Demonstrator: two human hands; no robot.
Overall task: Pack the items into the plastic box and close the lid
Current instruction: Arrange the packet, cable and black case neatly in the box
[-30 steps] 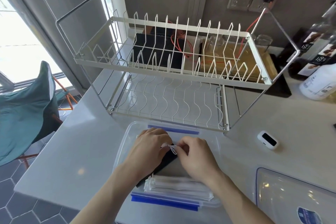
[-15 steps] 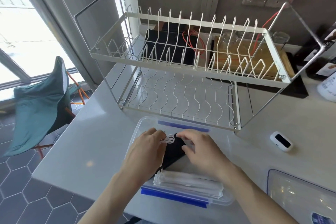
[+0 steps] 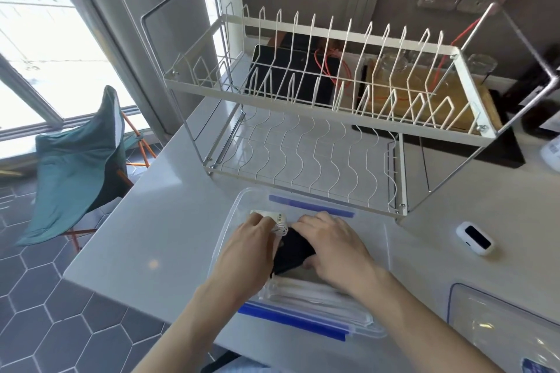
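So the box point(image 3: 378, 254) sits open on the counter point(image 3: 157, 221) right in front of the rack point(image 3: 318, 142), and we've got both hands down in it. Our left hand point(image 3: 245, 251) presses on a small white pack point(image 3: 274, 216) with looped string. Our right hand point(image 3: 333, 248) curls over the black item point(image 3: 292, 251), gripping it. White packets point(image 3: 315, 300) lie along the near wall. The lid point(image 3: 500, 321) rests off to the right, near a little white device point(image 3: 475, 238).
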